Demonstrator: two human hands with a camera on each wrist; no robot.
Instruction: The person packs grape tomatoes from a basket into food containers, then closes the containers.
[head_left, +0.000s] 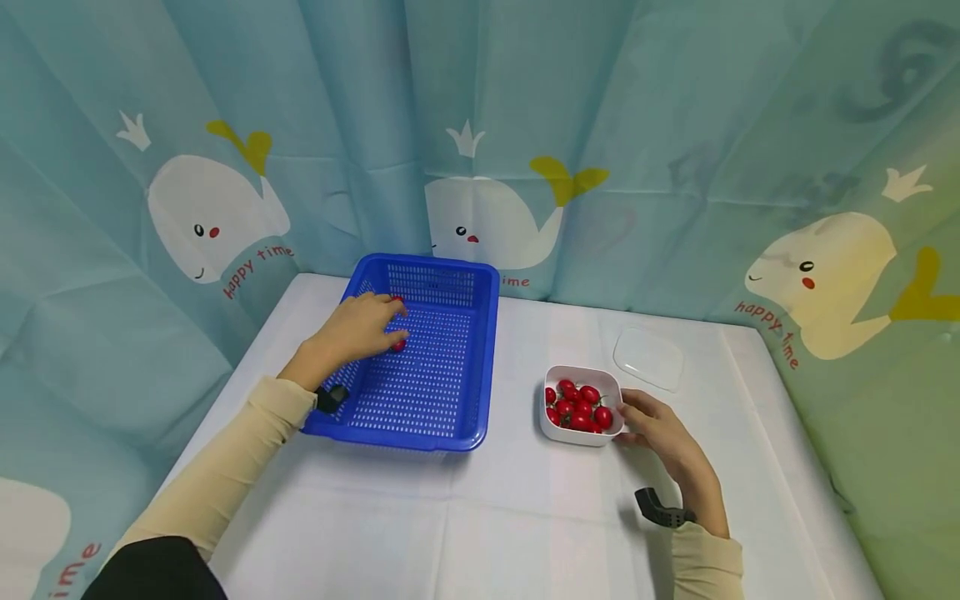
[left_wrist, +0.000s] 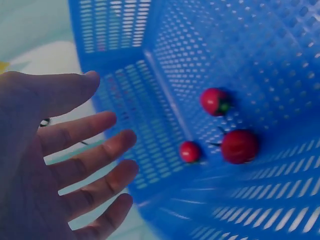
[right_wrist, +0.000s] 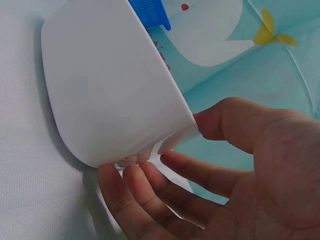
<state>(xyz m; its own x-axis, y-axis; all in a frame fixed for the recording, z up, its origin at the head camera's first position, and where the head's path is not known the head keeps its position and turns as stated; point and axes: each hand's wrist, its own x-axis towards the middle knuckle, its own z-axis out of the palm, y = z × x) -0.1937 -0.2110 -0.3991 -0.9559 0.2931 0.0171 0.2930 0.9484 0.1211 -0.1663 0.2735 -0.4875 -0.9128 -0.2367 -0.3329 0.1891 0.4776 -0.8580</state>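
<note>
My left hand [head_left: 358, 327] reaches over the left side of a blue plastic basket [head_left: 487, 358], its fingers spread and holding nothing. Three red cherry tomatoes lie in that basket; the left wrist view shows the largest cherry tomato [left_wrist: 240, 146] close beside another [left_wrist: 215, 101], with a third [left_wrist: 189, 151] by the corner. To the right, a white square container [head_left: 573, 437] holds several cherry tomatoes [head_left: 579, 408]. My right hand [head_left: 663, 429] grips its right side, thumb at the rim and fingertips against the outer wall, as the right wrist view shows.
A clear plastic lid [head_left: 648, 358] lies flat behind the container, to the right. The white-covered table [head_left: 517, 517] backs onto a blue curtain [head_left: 525, 83] with printed whales, which also hangs along both sides.
</note>
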